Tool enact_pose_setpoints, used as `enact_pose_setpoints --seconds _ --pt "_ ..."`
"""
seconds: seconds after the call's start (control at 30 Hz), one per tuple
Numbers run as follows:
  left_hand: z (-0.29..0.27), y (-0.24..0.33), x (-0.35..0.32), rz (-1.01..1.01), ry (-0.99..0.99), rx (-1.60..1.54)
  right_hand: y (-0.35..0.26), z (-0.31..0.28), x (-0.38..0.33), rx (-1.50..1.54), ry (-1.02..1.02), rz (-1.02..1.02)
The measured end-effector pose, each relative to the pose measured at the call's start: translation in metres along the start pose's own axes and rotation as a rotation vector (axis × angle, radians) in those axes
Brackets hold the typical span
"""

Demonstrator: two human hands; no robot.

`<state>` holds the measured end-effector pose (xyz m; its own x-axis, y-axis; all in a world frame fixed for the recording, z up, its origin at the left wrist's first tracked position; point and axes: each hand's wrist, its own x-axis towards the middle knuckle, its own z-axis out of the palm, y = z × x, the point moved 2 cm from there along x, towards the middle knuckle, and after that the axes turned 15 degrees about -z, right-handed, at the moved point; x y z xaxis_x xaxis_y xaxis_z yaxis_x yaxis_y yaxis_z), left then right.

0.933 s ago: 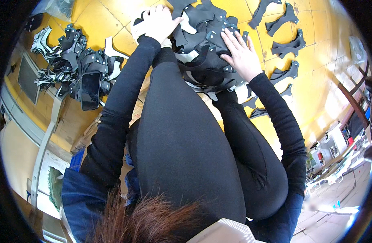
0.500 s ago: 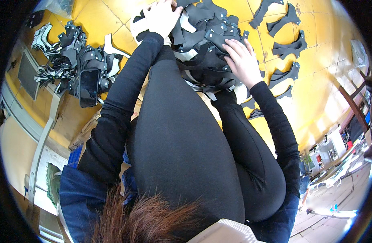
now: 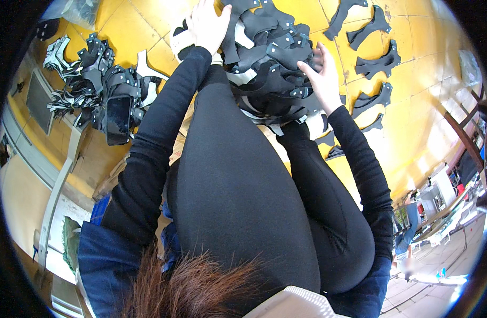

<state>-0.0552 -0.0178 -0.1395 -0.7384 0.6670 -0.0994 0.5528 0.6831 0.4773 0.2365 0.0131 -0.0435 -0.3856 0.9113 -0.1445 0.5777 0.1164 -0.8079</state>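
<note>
A heap of dark grey, curved cut-fabric pieces [image 3: 278, 55] lies on the floor just beyond my feet; some show pale undersides, and many carry small light marks. My left hand [image 3: 209, 26] is at the heap's far left edge, over a pale rounded thing, its fingers stretched out and thumb apart. Whether its fingertips press on a piece is hard to see. At the heap's right edge my right hand [image 3: 324, 77] is raised, thumb apart from slightly bent, blurred fingers, with no piece visible in it.
Single dark pieces [image 3: 379, 58] lie in a column on the yellow tiled floor [image 3: 418, 53] at the right. Bundled pieces [image 3: 97, 74] sit at the left, with a black phone [image 3: 118, 119] on them. A clear plastic bag [image 3: 81, 11] lies far left.
My right hand has lifted off the heap and shifted slightly right, its fingers bending. My left hand has moved slightly farther away. A person's leg has come into view at the far right.
</note>
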Motion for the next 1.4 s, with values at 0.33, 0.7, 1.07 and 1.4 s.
enact_pose_setpoints --seconds 0.33,0.7,1.07,1.4 --pt "-0.009 0.007 0.002 0.043 0.014 -0.149 -0.014 -0.008 0.021 0.273 -0.048 0.171" --pt "-0.016 0.026 0.001 0.037 -0.215 -0.324 -0.029 -0.091 -0.011 0.373 0.152 0.050" --pt "0.000 0.057 -0.038 0.579 -0.668 -0.343 -0.045 -0.121 -0.039 0.994 -0.494 0.330" --pt "-0.007 0.061 -0.044 0.398 -0.883 -0.493 0.025 -0.083 -0.047 -0.365 -0.741 0.093"
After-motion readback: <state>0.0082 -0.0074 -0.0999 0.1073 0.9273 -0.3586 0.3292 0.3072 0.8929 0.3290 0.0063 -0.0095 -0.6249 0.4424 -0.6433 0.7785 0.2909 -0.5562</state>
